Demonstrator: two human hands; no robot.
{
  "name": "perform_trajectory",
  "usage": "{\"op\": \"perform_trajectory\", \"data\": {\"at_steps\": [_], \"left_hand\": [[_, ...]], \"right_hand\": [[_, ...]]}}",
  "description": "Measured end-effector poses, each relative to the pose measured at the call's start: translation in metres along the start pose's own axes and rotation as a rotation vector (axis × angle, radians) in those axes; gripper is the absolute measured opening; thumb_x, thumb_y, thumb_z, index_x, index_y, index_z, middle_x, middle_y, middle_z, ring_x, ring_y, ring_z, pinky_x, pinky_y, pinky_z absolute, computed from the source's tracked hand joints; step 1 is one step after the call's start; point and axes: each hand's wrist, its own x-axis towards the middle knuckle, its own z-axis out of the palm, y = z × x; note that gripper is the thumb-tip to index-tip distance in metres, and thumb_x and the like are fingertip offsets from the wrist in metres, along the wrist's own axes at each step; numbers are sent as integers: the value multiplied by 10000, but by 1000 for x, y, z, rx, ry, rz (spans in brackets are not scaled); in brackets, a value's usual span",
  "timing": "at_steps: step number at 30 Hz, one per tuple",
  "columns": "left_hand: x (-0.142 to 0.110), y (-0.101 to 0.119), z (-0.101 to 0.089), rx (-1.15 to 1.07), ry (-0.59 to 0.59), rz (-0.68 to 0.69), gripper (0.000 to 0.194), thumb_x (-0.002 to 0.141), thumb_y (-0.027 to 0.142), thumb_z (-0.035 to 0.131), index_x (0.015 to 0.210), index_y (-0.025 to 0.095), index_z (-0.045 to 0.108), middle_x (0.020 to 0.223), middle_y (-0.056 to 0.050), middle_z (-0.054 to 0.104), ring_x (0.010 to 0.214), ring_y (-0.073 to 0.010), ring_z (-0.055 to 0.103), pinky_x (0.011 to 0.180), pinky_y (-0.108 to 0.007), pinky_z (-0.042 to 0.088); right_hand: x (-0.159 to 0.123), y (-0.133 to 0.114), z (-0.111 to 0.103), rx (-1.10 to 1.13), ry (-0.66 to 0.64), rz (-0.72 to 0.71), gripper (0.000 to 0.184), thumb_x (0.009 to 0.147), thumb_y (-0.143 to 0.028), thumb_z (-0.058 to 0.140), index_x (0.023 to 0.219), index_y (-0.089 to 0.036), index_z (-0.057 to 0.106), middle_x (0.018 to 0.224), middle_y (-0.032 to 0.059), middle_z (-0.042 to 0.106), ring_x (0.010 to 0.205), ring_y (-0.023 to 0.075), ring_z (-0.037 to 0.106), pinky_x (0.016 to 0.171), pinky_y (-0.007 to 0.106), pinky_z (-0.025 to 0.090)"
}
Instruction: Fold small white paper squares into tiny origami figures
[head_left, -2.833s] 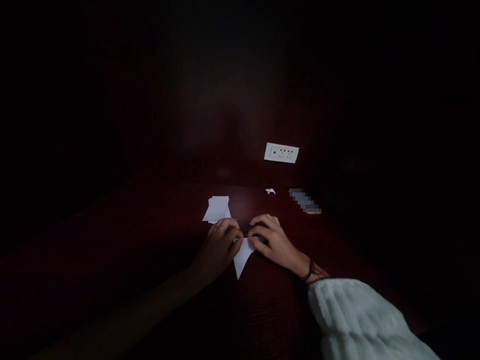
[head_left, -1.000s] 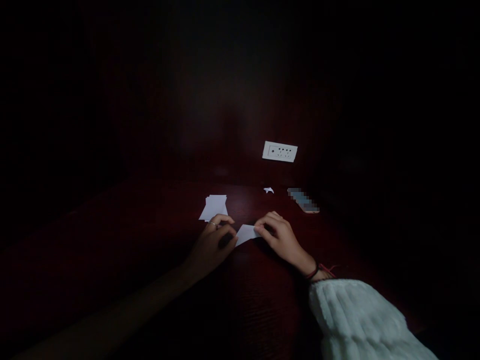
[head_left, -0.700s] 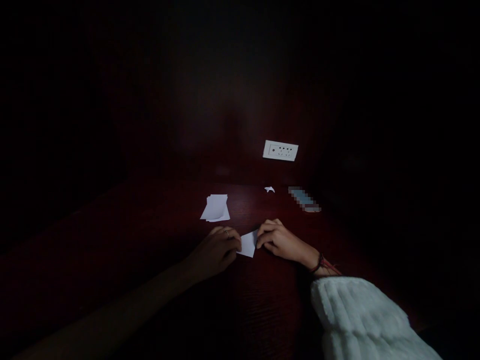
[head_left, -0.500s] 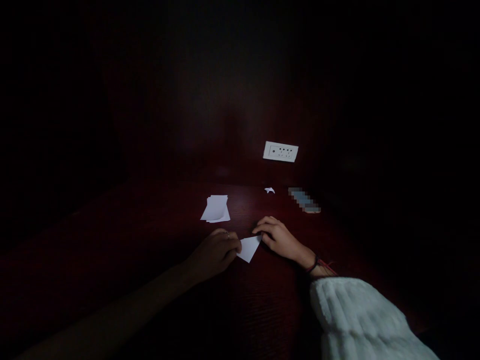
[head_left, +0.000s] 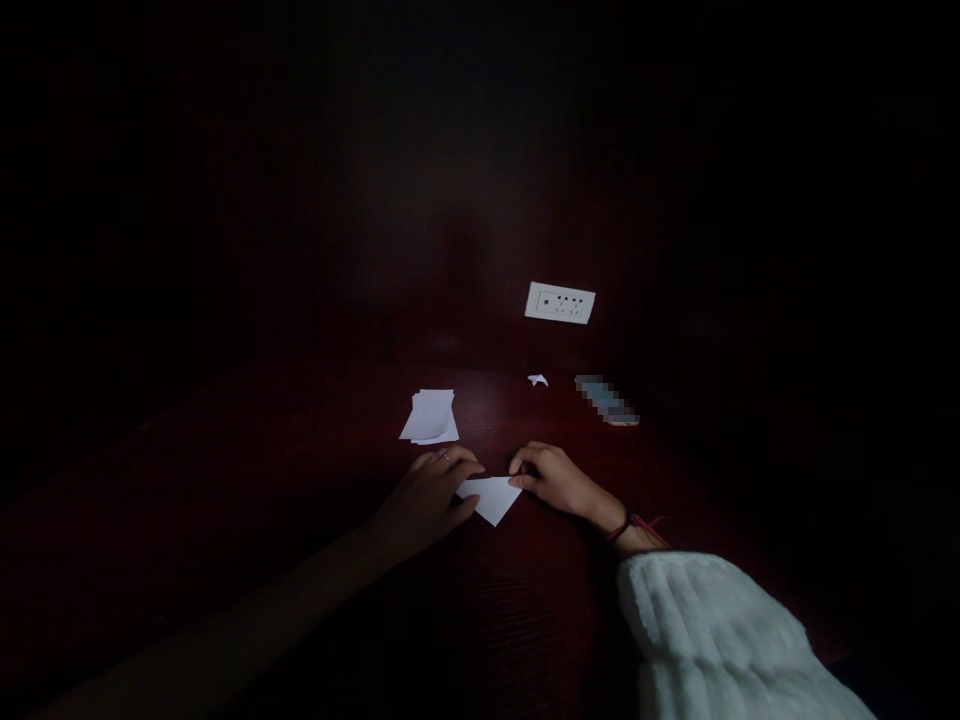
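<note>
- Small white folded paper triangle [head_left: 491, 497] is lying flat on the dark red wooden table [head_left: 525, 620], between both hands.
- Left hand [head_left: 429, 492] is pressing its fingers flat on the paper's left edge, fingers together.
- Right hand [head_left: 556, 478] is pinching the paper's right corner with curled fingertips.
- Stack of white paper sheets [head_left: 430, 416] is sitting just beyond the left hand.
- White wall socket plate [head_left: 559, 302] is showing behind.

super dim shot, heavy vignette, corners pure black. faint light pools mid-frame on dark red table [head_left: 525, 600]; white paper [head_left: 491, 497] glows, edges soft, grainy.
</note>
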Motion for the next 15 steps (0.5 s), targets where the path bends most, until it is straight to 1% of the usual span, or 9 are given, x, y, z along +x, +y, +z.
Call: {"op": "perform_trajectory", "data": {"at_steps": [3,6,8,11,13,14,15], "left_hand": [[-1,-6,6,62,82,-48,308,728,303,481,1023,220,455,1031,-36,444,961,-213,411,815,-390,310],[-2,-13,14,105,110,-87,393,703,370,503,1060,220,435,1072,-48,424,998,-238,382,831,-426,285],[-2,-16,19,121,112,-110,415,688,403,510,1052,215,442,1099,-57,405,1026,-255,357,840,-448,265],[-1,-14,19,132,134,-144,425,685,402,518,1049,200,439,1115,-73,391,1049,-262,335,853,-455,247],[0,-11,14,137,192,-174,431,695,364,520,1073,185,412,1131,-89,375,1059,-260,325,861,-446,244],[1,-8,11,138,224,-186,405,704,338,516,1063,182,414,1143,-93,363,1065,-258,320,863,-440,246],[2,-6,8,138,262,-190,329,714,309,508,1011,184,444,1142,-92,362,1060,-258,325,855,-438,255]], "right_hand": [[0,0,1,-6,20,6,76,708,-204,533,768,-172,567,724,11,519,710,112,474,631,235,328],[0,-1,1,-14,22,-1,79,722,-199,518,781,-176,566,728,11,517,713,114,469,632,238,324],[-1,-3,0,-26,43,-25,96,741,-213,497,797,-180,568,743,16,514,737,123,462,647,249,319],[-1,-9,-5,-81,184,-71,138,772,-225,452,849,-192,562,774,29,498,777,142,434,687,275,303],[-2,-15,-8,-131,291,-97,166,795,-229,411,871,-194,554,779,38,484,781,150,414,706,290,289],[-3,-17,-10,-151,326,-107,177,804,-228,391,864,-188,552,773,42,478,776,153,407,708,293,284],[-4,-20,-12,-169,347,-115,186,811,-224,374,855,-181,550,770,46,475,773,154,402,712,295,279]]}}
